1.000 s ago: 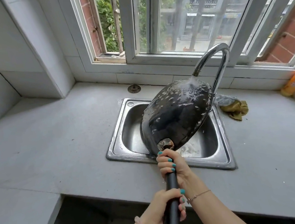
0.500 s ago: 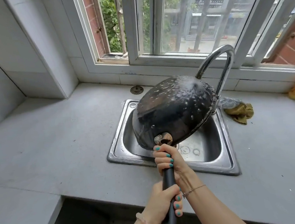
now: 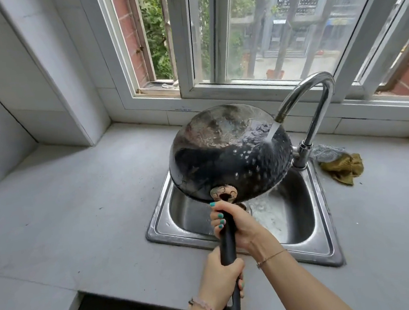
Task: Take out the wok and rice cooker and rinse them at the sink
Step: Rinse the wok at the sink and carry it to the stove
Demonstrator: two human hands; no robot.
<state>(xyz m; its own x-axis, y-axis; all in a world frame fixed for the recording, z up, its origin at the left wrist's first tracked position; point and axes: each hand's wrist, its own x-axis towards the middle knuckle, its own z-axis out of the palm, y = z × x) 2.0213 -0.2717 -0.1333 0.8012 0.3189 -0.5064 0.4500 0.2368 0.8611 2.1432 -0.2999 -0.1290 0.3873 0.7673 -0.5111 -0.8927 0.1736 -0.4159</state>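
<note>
Carefully, left grip [image 3: 221, 278] and right grip [image 3: 237, 222] clamped on the handle [image 3: 227, 243], I'd roll the wok [image 3: 231, 157] above the sink [image 3: 326, 249].

**One head-worn view**

A single wide-angle camera rides on the person's head, facing forward and down across the counter [image 3: 66, 204] at the sink [image 3: 295, 211]. The wok [image 3: 224, 163] sits close at the centre of the view, and the window [image 3: 274, 37] fills the top.
</note>
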